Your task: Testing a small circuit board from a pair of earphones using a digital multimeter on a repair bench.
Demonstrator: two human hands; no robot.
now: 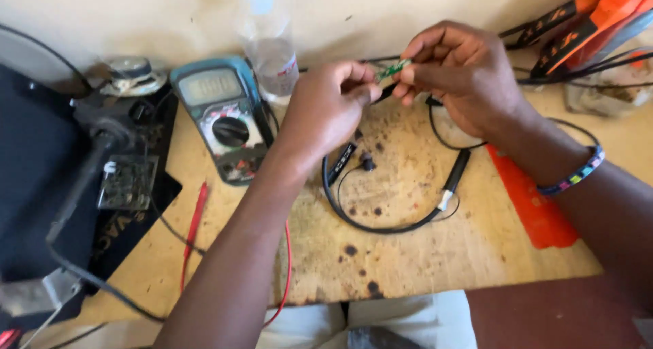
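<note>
In the head view, both hands were raised a little above the wooden table [408, 254], near its far edge. The right hand [466, 73] was closed narrowly, and its fingertips pinched a small green circuit board [393, 69]. The left hand [326, 107] was also closed narrowly; its fingertips met the board's lower end, where a thin black wire came out, but I could not tell exactly what they gripped.

The board belonged to a black neckband earphone [391, 216], which lay in a curve on the table just below the hands. One earbud [367, 162] rested inside this curve.

To the left stood a teal multimeter [224, 118], with its red probe [194, 226] lying near the table's front edge. A clear plastic bottle [269, 43] stood behind the meter.

As I judge it, the step in hand was the inspection or handling of the small board, pulled free from its housing. The next move would call for a gentle and steady grip, because the thin wires at the board could break easily.
</note>
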